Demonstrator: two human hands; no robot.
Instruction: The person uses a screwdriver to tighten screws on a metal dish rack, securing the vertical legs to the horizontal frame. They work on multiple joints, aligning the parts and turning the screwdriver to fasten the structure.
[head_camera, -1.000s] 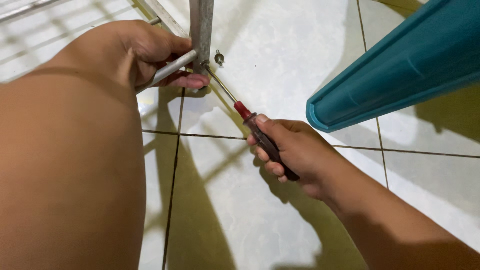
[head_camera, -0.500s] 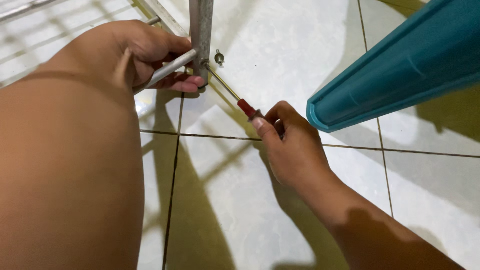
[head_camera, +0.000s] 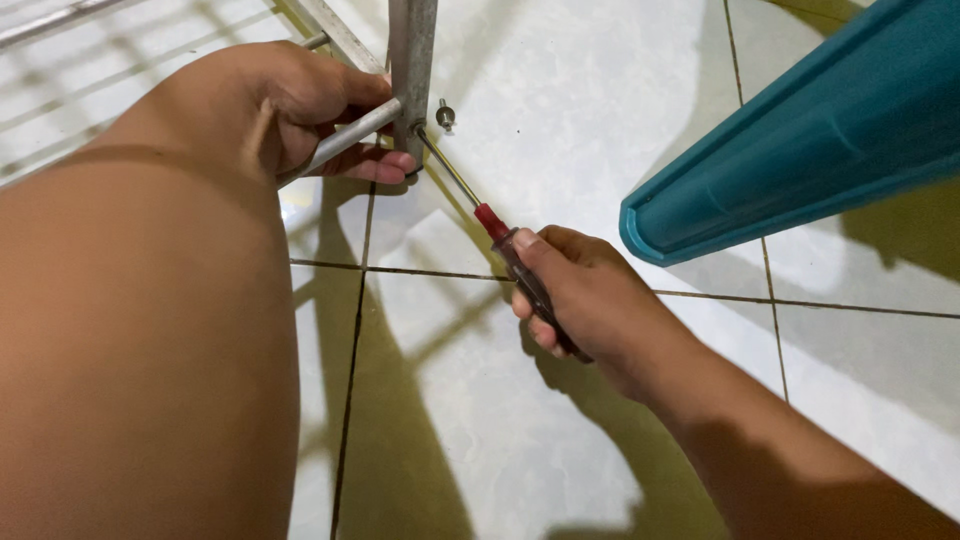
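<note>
screwdriver (head_camera: 500, 240): red collar, tilted, tip at upright post (head_camera: 412, 70) | rod (head_camera: 345, 138): apparently joined there

A teal plastic piece (head_camera: 800, 150) juts in over the pale tiled floor (head_camera: 600, 130), near a loose screw (head_camera: 446, 116).

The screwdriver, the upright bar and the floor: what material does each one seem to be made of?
Screwdriver: thin shiny shaft, likely steel; handle looks like translucent plastic with a red collar.
Upright bar: dull grey flat-sided profile, probably aluminium or similar light metal.
Floor: glossy pale tiles with dark grout lines, apparently glazed ceramic.
</note>
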